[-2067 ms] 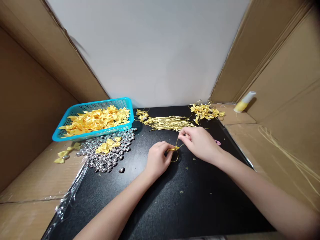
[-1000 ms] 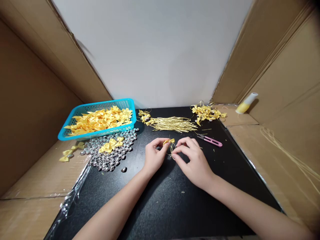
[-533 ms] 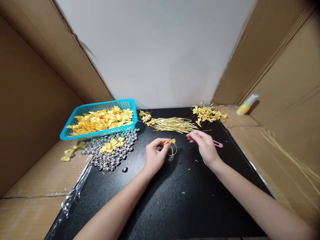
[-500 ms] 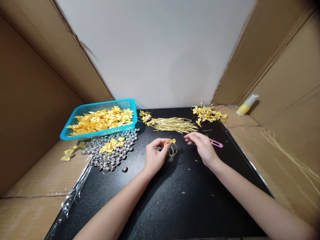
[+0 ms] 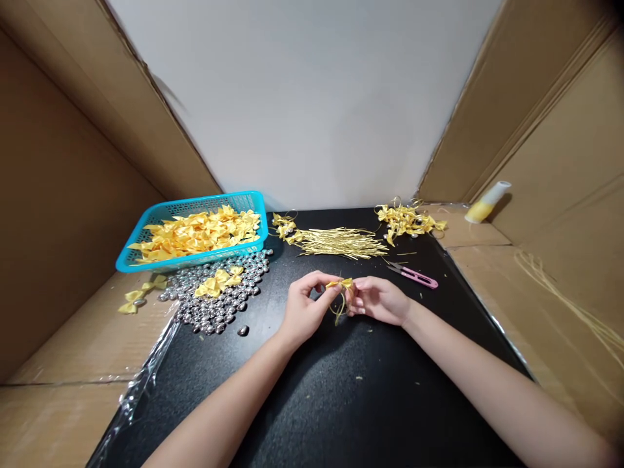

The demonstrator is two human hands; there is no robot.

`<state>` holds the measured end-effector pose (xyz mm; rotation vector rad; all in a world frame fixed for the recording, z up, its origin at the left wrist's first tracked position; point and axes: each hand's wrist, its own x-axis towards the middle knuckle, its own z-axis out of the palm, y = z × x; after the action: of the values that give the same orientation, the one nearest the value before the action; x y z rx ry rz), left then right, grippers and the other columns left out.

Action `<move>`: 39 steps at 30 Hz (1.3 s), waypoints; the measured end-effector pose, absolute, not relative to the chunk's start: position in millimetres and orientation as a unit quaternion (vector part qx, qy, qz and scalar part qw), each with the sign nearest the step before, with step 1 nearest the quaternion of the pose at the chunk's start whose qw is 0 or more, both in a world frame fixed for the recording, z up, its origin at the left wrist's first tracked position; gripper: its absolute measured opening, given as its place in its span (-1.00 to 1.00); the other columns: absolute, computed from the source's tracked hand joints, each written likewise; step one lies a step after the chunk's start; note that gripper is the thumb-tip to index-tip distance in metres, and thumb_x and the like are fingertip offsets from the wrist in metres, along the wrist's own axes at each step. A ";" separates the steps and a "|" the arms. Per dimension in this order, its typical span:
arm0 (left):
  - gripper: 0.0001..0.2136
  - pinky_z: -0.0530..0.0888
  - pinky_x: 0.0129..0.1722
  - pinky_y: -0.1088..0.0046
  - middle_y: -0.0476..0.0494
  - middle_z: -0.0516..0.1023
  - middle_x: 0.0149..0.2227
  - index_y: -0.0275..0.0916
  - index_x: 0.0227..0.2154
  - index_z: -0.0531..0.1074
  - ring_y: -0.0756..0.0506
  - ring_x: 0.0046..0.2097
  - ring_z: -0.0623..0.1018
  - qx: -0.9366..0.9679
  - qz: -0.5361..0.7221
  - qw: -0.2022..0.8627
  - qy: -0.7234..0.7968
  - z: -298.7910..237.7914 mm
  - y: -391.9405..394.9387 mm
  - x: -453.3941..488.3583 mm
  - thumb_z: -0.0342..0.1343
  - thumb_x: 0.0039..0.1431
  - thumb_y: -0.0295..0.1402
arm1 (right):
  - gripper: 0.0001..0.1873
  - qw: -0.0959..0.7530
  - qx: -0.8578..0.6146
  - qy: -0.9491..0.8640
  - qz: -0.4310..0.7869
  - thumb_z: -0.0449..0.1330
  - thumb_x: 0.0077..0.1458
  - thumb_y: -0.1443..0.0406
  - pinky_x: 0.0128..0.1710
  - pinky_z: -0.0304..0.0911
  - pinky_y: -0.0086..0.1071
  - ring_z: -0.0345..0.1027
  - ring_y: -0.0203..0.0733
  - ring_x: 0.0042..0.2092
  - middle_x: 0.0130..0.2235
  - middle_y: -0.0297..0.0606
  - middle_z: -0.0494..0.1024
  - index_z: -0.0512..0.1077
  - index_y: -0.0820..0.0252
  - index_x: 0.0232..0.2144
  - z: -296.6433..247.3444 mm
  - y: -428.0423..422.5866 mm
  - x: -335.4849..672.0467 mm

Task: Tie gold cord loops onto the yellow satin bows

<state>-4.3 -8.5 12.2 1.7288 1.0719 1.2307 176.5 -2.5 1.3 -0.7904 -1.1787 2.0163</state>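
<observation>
A small yellow ribbon bow (image 5: pixel 346 284) with a thin gold cord loop (image 5: pixel 337 313) hanging under it is between my hands, above the black tabletop. My left hand (image 5: pixel 306 305) pinches the bow's left side between thumb and fingers. At the bow's right side, my right hand (image 5: pixel 379 300) has its fingers curled in and closed on the bow and cord; the exact grip is partly hidden. Behind my hands lies a bundle of cut gold cords (image 5: pixel 344 242). Pink-handled thread snippers (image 5: pixel 420 278) rest to the right, behind my right hand.
A turquoise basket (image 5: pixel 195 260) of yellow bows stands at the left. Before it spread several shiny silver beads (image 5: pixel 214 318) with loose bows (image 5: pixel 219 283) on top. Bows with cords (image 5: pixel 407 221) are heaped back right, near a yellow-and-white cone (image 5: pixel 487 203). Cardboard walls flank the table.
My right hand has moved left and turned, coming from apart to meet the bow in my left hand. The thread snippers it partly covered are now in full view.
</observation>
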 end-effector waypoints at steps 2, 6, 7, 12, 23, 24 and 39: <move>-0.89 0.39 -0.36 0.45 -0.11 0.63 -0.43 -0.24 -0.41 0.61 -0.05 -0.41 0.48 0.679 0.482 0.359 0.422 13.5 -9.1 -4.2 0.19 0.09 -0.37 | -0.67 0.345 -0.312 -0.469 0.751 0.29 -0.10 0.08 -0.41 0.11 -0.38 0.10 -0.36 -0.52 -0.61 -0.43 0.24 0.41 0.25 -0.56 3.4 -4.2 180.4; -0.90 0.36 -0.38 0.46 -0.09 0.63 -0.44 -0.24 -0.41 0.61 -0.02 -0.43 0.45 0.680 0.485 0.327 0.442 15.1 -10.2 -4.2 0.19 0.08 -0.42 | -0.72 0.384 -0.344 -0.514 0.685 0.38 -0.14 0.19 -0.48 -0.05 -0.44 0.06 -0.40 -0.52 -0.59 -0.42 0.31 0.42 0.26 -0.61 18.8 -7.0 193.0; -0.90 0.35 -0.38 0.46 -0.09 0.63 -0.43 -0.24 -0.41 0.61 -0.02 -0.43 0.45 0.679 0.486 0.319 0.449 15.1 -10.3 -4.2 0.19 0.09 -0.43 | -0.73 0.393 -0.348 -0.523 0.672 0.38 -0.13 0.20 -0.48 -0.06 -0.44 0.06 -0.40 -0.51 -0.59 -0.42 0.31 0.43 0.26 -0.62 25.3 -7.9 196.6; -0.91 0.35 -0.37 0.45 -0.10 0.64 -0.42 -0.23 -0.42 0.61 -0.03 -0.42 0.46 0.666 0.487 0.291 0.485 12.1 -9.8 -3.1 0.19 0.09 -0.44 | -0.79 0.395 -0.375 -0.625 0.559 0.32 -0.02 0.21 -0.44 0.08 -0.43 0.17 -0.36 -0.47 -0.53 -0.40 0.38 0.48 0.22 -0.55 64.4 -19.5 204.7; -0.88 0.34 -0.43 0.50 -0.09 0.64 -0.45 -0.28 -0.39 0.61 -0.02 -0.45 0.48 0.632 0.489 0.326 0.505 8.2 -8.8 -0.3 0.18 0.09 -0.39 | -0.90 0.309 -0.361 -0.869 0.138 0.24 0.12 0.29 -0.07 0.21 -0.14 0.34 -0.11 -0.16 -0.27 -0.21 0.57 0.56 0.17 -0.32 55.3 -23.3 174.5; -0.87 0.34 -0.44 0.50 -0.09 0.63 -0.46 -0.28 -0.39 0.61 -0.01 -0.46 0.47 0.628 0.491 0.329 0.506 8.0 -8.4 -0.4 0.18 0.09 -0.38 | -0.88 0.291 -0.360 -0.880 0.108 0.26 0.11 0.26 -0.04 0.18 -0.10 0.31 -0.08 -0.13 -0.25 -0.20 0.56 0.57 0.15 -0.31 52.4 -23.2 176.1; -0.89 0.34 -0.41 0.47 -0.09 0.63 -0.44 -0.25 -0.40 0.62 -0.02 -0.45 0.43 0.624 0.506 0.339 0.490 10.7 -11.4 0.1 0.20 0.07 -0.38 | -0.69 0.416 -0.429 -0.445 0.668 0.40 -0.15 0.15 -0.13 0.29 -0.20 0.41 -0.17 -0.27 -0.33 -0.25 0.53 0.51 0.17 -0.35 15.0 -19.4 168.4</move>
<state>0.1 -11.4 10.7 1.6249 1.2760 1.3183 168.4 -19.4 15.0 -1.0768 -1.1172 1.6766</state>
